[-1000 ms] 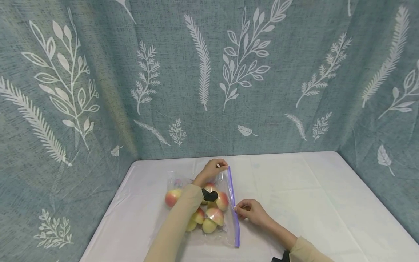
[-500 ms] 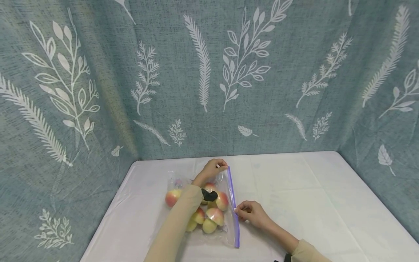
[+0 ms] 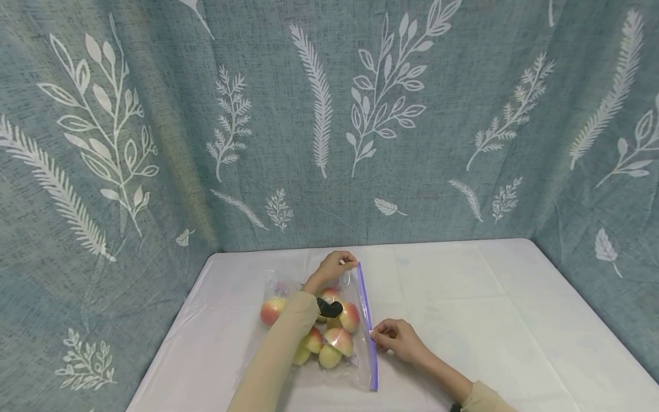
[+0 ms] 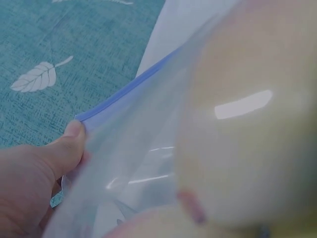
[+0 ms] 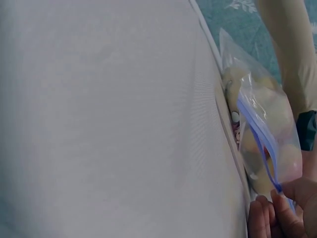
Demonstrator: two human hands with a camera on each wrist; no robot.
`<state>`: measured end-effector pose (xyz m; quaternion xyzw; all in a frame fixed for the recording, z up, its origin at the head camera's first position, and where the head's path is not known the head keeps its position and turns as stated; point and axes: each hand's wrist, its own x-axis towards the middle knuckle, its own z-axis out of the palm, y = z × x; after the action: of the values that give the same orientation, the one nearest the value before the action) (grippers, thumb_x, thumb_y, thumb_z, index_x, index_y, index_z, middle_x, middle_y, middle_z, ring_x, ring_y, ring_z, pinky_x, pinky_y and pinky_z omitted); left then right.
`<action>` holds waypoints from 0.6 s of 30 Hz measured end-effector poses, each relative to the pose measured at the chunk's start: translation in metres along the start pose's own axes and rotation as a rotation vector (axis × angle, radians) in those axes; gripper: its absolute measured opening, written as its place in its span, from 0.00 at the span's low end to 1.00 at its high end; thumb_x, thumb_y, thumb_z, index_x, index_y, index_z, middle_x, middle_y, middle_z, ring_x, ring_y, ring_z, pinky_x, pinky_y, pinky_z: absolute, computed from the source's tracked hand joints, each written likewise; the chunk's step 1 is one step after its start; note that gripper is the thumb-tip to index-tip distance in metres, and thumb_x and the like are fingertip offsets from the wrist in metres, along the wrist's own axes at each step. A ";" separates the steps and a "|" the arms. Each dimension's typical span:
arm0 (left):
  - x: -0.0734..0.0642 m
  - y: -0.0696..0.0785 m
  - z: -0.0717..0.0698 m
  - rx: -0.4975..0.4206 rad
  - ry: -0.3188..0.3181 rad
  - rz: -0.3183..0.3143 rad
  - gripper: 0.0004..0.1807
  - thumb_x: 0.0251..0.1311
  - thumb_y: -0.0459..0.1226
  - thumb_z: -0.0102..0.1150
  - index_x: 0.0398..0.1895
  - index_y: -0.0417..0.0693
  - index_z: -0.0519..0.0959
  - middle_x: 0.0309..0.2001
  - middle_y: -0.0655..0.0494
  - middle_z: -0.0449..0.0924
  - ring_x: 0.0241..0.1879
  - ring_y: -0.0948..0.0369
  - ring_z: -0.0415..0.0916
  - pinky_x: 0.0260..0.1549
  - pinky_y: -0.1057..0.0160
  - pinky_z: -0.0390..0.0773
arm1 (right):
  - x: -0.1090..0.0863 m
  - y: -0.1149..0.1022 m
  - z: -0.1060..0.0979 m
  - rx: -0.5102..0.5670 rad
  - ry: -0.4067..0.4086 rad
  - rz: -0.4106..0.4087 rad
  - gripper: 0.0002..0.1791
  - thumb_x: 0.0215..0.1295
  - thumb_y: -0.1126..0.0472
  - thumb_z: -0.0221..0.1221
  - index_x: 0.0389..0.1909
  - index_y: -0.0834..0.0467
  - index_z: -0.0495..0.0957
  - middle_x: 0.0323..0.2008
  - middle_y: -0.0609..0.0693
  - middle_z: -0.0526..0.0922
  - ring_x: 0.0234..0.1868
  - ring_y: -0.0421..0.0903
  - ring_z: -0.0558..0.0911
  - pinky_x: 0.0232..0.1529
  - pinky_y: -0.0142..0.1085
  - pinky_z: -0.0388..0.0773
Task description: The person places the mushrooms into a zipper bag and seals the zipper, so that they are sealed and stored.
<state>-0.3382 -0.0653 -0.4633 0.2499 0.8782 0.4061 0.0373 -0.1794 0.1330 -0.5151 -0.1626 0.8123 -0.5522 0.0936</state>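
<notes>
A clear zip bag (image 3: 361, 369) lies on the table with several red-and-yellow fruits (image 3: 338, 340) inside. Its purple zip strip (image 3: 363, 292) runs along the right side. My left hand (image 3: 333, 266) reaches across the bag and pinches the far end of the strip; in the left wrist view its thumb (image 4: 74, 130) presses on that corner. At the strip's middle, my right hand (image 3: 403, 341) pinches the zip between thumb and fingertips, with a small white piece showing there. In the right wrist view, the two purple edges (image 5: 257, 130) stand apart on the near side of the right hand (image 5: 292, 210).
A white cloth covers the table (image 3: 463, 297). Blue-green curtains (image 3: 329, 126) with white leaf prints hang behind and at both sides. A black band (image 3: 329, 308) is on the left wrist, and the left sleeve (image 3: 278, 349) lies over part of the bag.
My right hand has slid a little along the zip toward the near end, still pinching it. The left hand stays at the far corner, and the bag has barely shifted.
</notes>
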 end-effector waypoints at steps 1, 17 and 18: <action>0.000 0.000 0.000 0.002 0.003 -0.007 0.09 0.63 0.38 0.55 0.34 0.40 0.80 0.35 0.49 0.81 0.33 0.61 0.74 0.32 0.68 0.73 | -0.001 0.000 0.000 -0.001 -0.001 -0.003 0.14 0.63 0.57 0.58 0.33 0.66 0.78 0.23 0.54 0.82 0.22 0.38 0.79 0.26 0.29 0.78; -0.001 -0.001 0.000 -0.002 0.007 -0.017 0.08 0.63 0.37 0.55 0.35 0.41 0.80 0.35 0.49 0.81 0.34 0.60 0.73 0.33 0.67 0.73 | -0.010 0.001 0.002 -0.027 -0.022 0.013 0.15 0.63 0.54 0.58 0.33 0.64 0.78 0.24 0.53 0.82 0.23 0.39 0.80 0.26 0.28 0.78; -0.001 -0.001 0.000 0.001 0.007 -0.019 0.08 0.63 0.38 0.55 0.35 0.41 0.80 0.35 0.50 0.81 0.34 0.61 0.73 0.33 0.67 0.73 | -0.011 0.001 0.002 -0.033 -0.024 0.010 0.15 0.63 0.54 0.58 0.33 0.64 0.78 0.24 0.53 0.82 0.23 0.39 0.79 0.26 0.28 0.77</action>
<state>-0.3384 -0.0666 -0.4642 0.2401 0.8809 0.4061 0.0379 -0.1690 0.1358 -0.5172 -0.1665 0.8209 -0.5364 0.1035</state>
